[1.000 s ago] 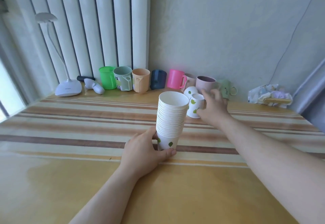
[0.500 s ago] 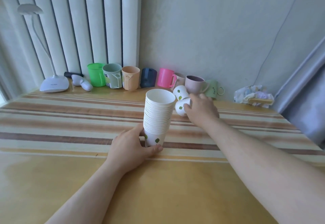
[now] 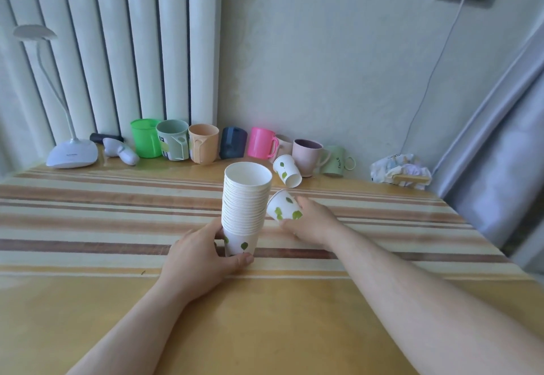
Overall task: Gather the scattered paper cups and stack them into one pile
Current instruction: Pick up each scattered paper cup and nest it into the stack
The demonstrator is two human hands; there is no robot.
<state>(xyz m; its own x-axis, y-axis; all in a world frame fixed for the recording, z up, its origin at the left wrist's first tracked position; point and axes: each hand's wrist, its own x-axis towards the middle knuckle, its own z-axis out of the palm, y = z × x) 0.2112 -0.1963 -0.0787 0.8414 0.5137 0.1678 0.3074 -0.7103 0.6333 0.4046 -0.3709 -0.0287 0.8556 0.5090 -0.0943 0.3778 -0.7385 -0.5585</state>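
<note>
A tall stack of white paper cups [image 3: 246, 201] with green leaf prints stands upright on the striped table [image 3: 88, 227]. My left hand [image 3: 200, 257] grips the stack's bottom cup from the left. My right hand [image 3: 312, 224] holds a single paper cup [image 3: 284, 205], tilted with its rim up and to the left, right beside the stack's right side. One more paper cup [image 3: 287, 170] lies tipped over farther back, in front of the mugs.
A row of coloured plastic mugs [image 3: 203, 143] lines the wall at the back. A white desk lamp [image 3: 70, 153] stands at the back left and a crumpled package [image 3: 400, 170] at the back right. A grey curtain [image 3: 494, 150] hangs on the right.
My right hand took one paper cup from near the mugs and brought it back toward the stack. The left hand stayed on the stack's base.
</note>
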